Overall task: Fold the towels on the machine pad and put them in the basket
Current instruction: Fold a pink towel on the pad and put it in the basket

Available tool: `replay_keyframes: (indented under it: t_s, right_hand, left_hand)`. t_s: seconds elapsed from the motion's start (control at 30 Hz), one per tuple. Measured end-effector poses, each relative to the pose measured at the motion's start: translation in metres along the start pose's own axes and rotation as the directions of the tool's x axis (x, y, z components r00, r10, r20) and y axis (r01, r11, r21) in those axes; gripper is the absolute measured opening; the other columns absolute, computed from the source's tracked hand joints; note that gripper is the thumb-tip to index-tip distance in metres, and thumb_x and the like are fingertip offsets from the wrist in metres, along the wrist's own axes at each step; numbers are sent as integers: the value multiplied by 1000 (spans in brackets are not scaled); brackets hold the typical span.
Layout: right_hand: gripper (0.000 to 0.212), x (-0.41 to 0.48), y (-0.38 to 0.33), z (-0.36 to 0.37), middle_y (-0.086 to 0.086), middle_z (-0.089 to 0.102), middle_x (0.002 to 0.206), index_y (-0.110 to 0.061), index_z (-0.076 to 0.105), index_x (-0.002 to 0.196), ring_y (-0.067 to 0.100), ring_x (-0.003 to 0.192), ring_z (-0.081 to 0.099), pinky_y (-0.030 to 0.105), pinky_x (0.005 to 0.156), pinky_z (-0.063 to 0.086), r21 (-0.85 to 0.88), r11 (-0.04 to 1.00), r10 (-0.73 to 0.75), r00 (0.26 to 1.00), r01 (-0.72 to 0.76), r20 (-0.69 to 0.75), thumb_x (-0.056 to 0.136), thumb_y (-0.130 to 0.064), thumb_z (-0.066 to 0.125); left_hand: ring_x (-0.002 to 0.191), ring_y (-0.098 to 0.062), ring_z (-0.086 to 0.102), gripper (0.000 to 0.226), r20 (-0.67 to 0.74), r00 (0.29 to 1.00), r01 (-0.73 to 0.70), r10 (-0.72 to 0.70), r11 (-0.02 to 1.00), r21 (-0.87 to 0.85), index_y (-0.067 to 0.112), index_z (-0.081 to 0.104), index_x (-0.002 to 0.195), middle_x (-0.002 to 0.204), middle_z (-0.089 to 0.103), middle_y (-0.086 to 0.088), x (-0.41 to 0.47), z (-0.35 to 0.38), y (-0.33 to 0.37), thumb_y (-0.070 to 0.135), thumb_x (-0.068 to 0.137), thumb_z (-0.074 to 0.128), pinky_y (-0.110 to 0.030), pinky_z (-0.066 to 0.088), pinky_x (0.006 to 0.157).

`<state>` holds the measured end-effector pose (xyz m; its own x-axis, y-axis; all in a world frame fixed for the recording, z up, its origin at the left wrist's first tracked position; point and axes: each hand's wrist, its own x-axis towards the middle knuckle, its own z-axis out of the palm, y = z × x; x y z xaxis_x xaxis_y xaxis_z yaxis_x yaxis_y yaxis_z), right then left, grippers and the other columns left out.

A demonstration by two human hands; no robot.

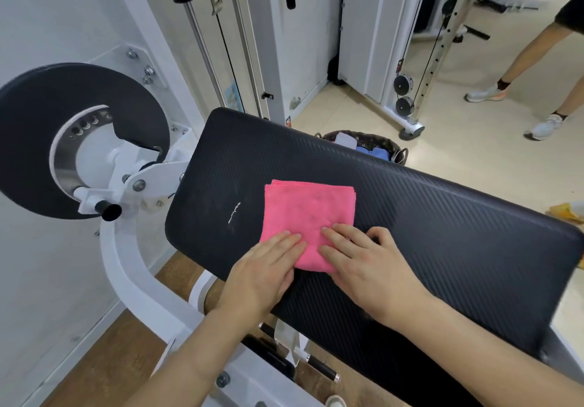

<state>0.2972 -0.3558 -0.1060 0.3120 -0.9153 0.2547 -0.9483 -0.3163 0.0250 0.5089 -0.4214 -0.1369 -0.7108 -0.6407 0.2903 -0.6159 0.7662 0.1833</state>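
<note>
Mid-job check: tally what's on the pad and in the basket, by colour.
Pink towel, on the machine pad: 1
Blue towels, in the basket: 2
White item, in the basket: 1
Total: 4 visible; the pad hides part of the basket.

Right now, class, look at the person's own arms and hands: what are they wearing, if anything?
Nothing shows. The left hand and right hand are bare: no gloves, rings or bracelets. The left forearm and right forearm are bare too: no watch, no sleeve up to the picture's edge.
</note>
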Motion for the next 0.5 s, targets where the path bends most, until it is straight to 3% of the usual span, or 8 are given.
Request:
replay_keyframes:
  t_s: [0.1, 0.2, 0.27, 0.37, 0.5]
  right_hand:
    - [34, -23, 1, -12, -6, 69, 120, -25, 72, 95, 16, 118, 60, 37, 79, 33, 25, 997, -68, 995, 67, 70, 87, -38, 41]
    - [27, -61, -4, -19, -14, 69, 114, -27, 70, 91, 10, 119, 58, 36, 77, 32, 137, 988, -91, 988, 74, 121, 88, -41, 47]
    - [26, -86, -10, -23, -18, 70, 107, -28, 68, 88, 4, 115, 59, 35, 74, 31, 181, 983, -46, 983, 14, 175, 89, -42, 47]
    - [29, -111, -16, -25, -20, 68, 96, -29, 63, 88, -1, 106, 60, 35, 73, 29, 201, 974, 39, 949, -106, 311, 92, -45, 41]
    - [34, -111, -13, -31, -16, 59, 93, -30, 50, 89, 3, 93, 56, 33, 81, 31, 298, 933, 78, 924, -200, 375, 95, -51, 24]
  left_hand:
    - [108, -14, 66, 43, 52, 998, -16, 18, 999, -29, 15, 70, 114, 117, 70, 3, -20, 3, 27, 23, 82, 43, -33, 56, 90]
    - [104, -5, 65, 41, 145, 989, 34, -9, 984, -174, 25, 66, 116, 114, 69, 13, -53, 12, 61, 25, 83, 43, -24, 55, 84]
    - [109, 1, 59, 38, 208, 977, 89, -35, 963, -254, 33, 60, 121, 118, 64, 19, -71, 15, 80, 29, 88, 43, -16, 49, 89]
    - [116, 4, 47, 37, 332, 941, 195, -68, 910, -367, 37, 50, 130, 126, 55, 23, -81, 14, 97, 38, 95, 38, -20, 43, 94]
    - [119, 4, 37, 52, 328, 937, 223, -123, 932, -286, 37, 40, 138, 129, 43, 24, -78, 8, 103, 42, 88, 55, -21, 43, 95]
